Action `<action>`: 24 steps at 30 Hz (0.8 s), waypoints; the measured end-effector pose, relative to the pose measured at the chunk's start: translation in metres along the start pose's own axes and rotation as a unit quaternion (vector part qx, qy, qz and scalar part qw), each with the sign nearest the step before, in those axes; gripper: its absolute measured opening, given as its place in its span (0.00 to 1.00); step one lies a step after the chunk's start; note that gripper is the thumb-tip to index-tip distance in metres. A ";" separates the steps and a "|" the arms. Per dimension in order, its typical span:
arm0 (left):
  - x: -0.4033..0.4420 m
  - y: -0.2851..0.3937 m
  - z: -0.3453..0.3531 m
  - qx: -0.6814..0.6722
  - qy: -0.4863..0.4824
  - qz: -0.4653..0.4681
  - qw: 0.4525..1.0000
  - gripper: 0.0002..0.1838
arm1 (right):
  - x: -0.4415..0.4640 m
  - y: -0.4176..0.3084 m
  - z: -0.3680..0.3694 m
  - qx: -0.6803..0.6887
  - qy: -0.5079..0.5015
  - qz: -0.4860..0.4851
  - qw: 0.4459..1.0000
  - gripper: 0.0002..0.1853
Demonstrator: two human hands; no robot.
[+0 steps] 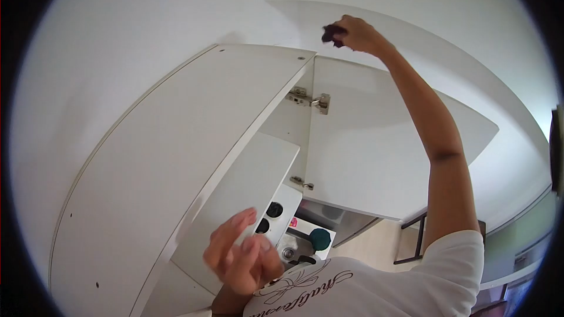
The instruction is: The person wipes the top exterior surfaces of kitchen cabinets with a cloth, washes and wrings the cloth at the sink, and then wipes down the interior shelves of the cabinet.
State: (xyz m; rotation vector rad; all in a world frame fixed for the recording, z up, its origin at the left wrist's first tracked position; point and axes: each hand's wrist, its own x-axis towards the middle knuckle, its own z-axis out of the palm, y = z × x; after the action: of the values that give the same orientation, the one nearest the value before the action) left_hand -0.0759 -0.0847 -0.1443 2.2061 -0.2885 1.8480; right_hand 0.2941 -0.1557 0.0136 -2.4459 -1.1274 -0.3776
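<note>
1. Two hands show, one right and one left.
2. The right hand [357, 34] is raised at the far side, just right of centre, grasping one dark, crumpled cloth-like piece [332, 34] between thumb and fingers. The piece is in the air beyond the far edge of the cabinet.
3. The left hand [244, 256] is near, left of centre, in front of the shelf. It is released, its fingers loosely bent and blurred.
4. One large white top panel [158, 164] of the cabinet fills the left; four small dark spots can be counted on it.
5. One white door [376, 141] stands open to the right of that panel, under the raised arm. Two metal hinges show on it: a far one [321, 103] and a nearer one [304, 184].
6. Inside the cabinet, between panel and door, lies one white shelf [241, 185].
7. Lower down, near the centre, are two round dark openings or fittings [274, 210] in a white surface; which they are, I cannot tell.
8. Just to their right are one small pink item [294, 222], one round dark-green item [319, 239] and one round metal drain [288, 253].
9. Farther right, on the floor, stands one black frame [415, 239], partly hidden by the sleeve of the one white shirt [376, 285].
</note>
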 end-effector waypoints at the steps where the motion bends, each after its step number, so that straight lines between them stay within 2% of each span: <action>1: 0.002 -0.003 0.012 -0.007 0.005 0.002 1.000 0.23 | -0.008 0.006 -0.011 0.094 0.015 -0.001 0.995 0.10; 3: 0.003 -0.011 0.044 -0.052 0.034 -0.066 0.996 0.19 | -0.024 0.009 -0.005 0.197 0.026 -0.015 0.980 0.10; 4: 0.005 -0.015 0.062 -0.081 0.027 -0.071 0.994 0.19 | -0.025 0.010 0.010 0.082 0.077 -0.199 0.974 0.11; 5: 0.008 -0.021 0.082 -0.110 0.021 -0.074 0.991 0.18 | -0.034 0.017 0.023 0.023 -0.017 -0.154 0.988 0.11; 7: 0.014 -0.029 0.120 -0.146 -0.006 -0.078 0.986 0.19 | -0.055 0.024 0.034 -0.143 0.151 -0.239 0.948 0.11; 8: 0.013 -0.033 0.132 -0.177 -0.031 -0.080 0.981 0.20 | -0.062 0.032 0.029 -0.145 0.152 -0.234 0.949 0.11; 10: 0.004 -0.038 0.140 -0.178 -0.049 -0.096 0.978 0.20 | -0.082 0.055 0.005 -0.090 0.108 -0.166 0.976 0.11; 13: -0.006 -0.049 0.146 -0.180 -0.057 -0.128 0.974 0.21 | -0.109 0.073 -0.026 0.035 0.023 -0.024 0.999 0.14; 14: -0.009 -0.051 0.147 -0.181 -0.059 -0.145 0.971 0.22 | -0.108 0.071 -0.023 0.033 0.023 -0.023 0.999 0.14; 16: -0.010 -0.053 0.149 -0.180 -0.064 -0.163 0.968 0.22 | -0.099 0.061 -0.007 -0.082 0.120 -0.101 0.984 0.12; 18: -0.008 -0.051 0.151 -0.189 -0.065 -0.162 0.966 0.22 | -0.070 0.044 0.021 -0.078 0.121 -0.157 0.977 0.11; 22: -0.003 -0.040 0.165 -0.205 -0.069 -0.148 0.965 0.22 | -0.033 -0.017 0.055 -0.170 0.127 -0.096 0.973 0.12; 23: -0.002 -0.037 0.171 -0.210 -0.073 -0.144 0.964 0.22 | -0.033 -0.011 0.054 -0.129 0.118 -0.098 0.980 0.12; 24: -0.001 -0.033 0.176 -0.215 -0.080 -0.141 0.963 0.22 | -0.043 -0.002 0.051 -0.148 0.141 -0.108 0.973 0.12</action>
State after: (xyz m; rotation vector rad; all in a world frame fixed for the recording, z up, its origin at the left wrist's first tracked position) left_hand 0.0990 -0.1083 -0.1768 1.9726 -0.3470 1.3159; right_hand 0.2689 -0.1582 -0.0478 -2.4122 -1.2874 -0.9904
